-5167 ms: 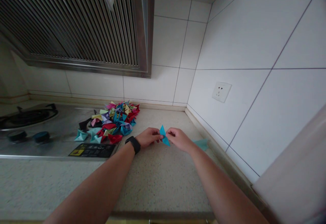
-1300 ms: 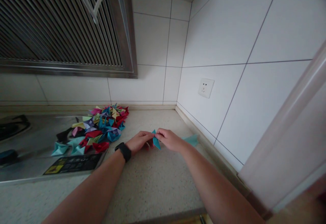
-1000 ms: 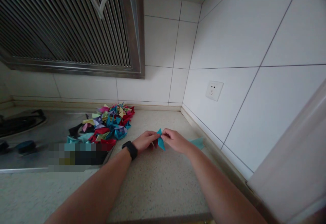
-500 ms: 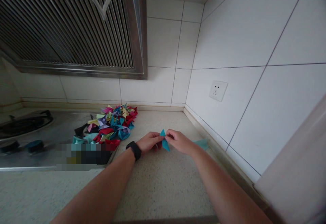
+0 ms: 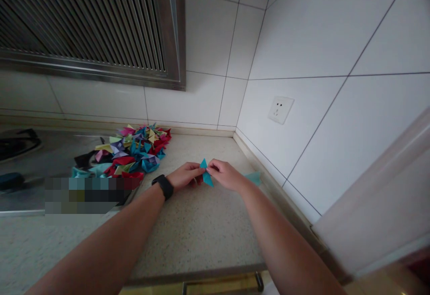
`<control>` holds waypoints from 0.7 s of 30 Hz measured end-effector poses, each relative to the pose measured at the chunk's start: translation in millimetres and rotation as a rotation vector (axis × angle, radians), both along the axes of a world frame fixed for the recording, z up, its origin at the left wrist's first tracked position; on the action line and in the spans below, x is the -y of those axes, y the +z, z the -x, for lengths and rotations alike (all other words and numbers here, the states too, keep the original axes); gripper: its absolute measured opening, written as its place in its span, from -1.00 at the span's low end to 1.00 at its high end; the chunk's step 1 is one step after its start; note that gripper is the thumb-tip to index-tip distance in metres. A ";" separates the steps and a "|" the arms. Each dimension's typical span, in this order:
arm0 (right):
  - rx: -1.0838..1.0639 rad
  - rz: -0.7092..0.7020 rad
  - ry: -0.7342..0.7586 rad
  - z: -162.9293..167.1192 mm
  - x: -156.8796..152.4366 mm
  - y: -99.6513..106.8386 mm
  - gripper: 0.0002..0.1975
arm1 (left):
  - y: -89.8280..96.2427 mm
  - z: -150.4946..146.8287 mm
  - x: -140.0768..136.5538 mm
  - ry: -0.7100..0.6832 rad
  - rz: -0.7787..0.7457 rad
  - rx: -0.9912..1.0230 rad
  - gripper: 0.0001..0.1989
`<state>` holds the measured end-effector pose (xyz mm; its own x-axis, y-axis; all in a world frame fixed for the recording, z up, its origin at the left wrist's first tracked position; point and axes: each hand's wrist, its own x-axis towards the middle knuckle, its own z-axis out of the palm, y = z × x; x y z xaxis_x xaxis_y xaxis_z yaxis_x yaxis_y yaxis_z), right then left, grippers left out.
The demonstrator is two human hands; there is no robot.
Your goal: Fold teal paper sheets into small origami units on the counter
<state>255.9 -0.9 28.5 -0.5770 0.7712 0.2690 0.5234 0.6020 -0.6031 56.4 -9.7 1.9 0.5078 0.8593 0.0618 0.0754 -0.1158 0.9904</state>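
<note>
A small folded piece of turquoise paper (image 5: 207, 179) is pinched between my two hands above the countertop (image 5: 191, 232). My left hand (image 5: 186, 175), with a black watch on its wrist, grips the paper's left side between thumb and fingers. From the right, my right hand (image 5: 224, 173) pinches the same piece near its middle. Pointed ends of the paper stick out above and below the fingertips. Behind my right wrist lies some pale turquoise paper (image 5: 253, 178), partly hidden by the arm.
A heap of folded paper pieces (image 5: 134, 151) in many colours lies to the left, on the edge of the gas stove (image 5: 53, 151). A range hood (image 5: 101, 31) hangs above it. A tiled wall with a socket (image 5: 281, 109) rises on the right.
The whole view has shifted, so everything sits further left and higher, and the counter's front edge now shows. Both hands keep their pinch on the turquoise paper, with little visible change.
</note>
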 end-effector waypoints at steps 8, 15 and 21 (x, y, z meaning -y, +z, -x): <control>-0.018 -0.001 0.003 0.1 3.2 2.8 -0.76 | 0.5 0.7 0.5 -0.018 -0.044 -0.025 -0.55; -0.004 0.023 -0.013 -0.6 4.3 3.3 -0.75 | 1.7 -1.0 2.7 -0.037 -0.052 -0.028 -0.58; -0.014 0.016 0.009 -0.2 2.0 1.5 -0.77 | 2.1 -0.4 2.3 -0.027 -0.057 -0.062 -0.59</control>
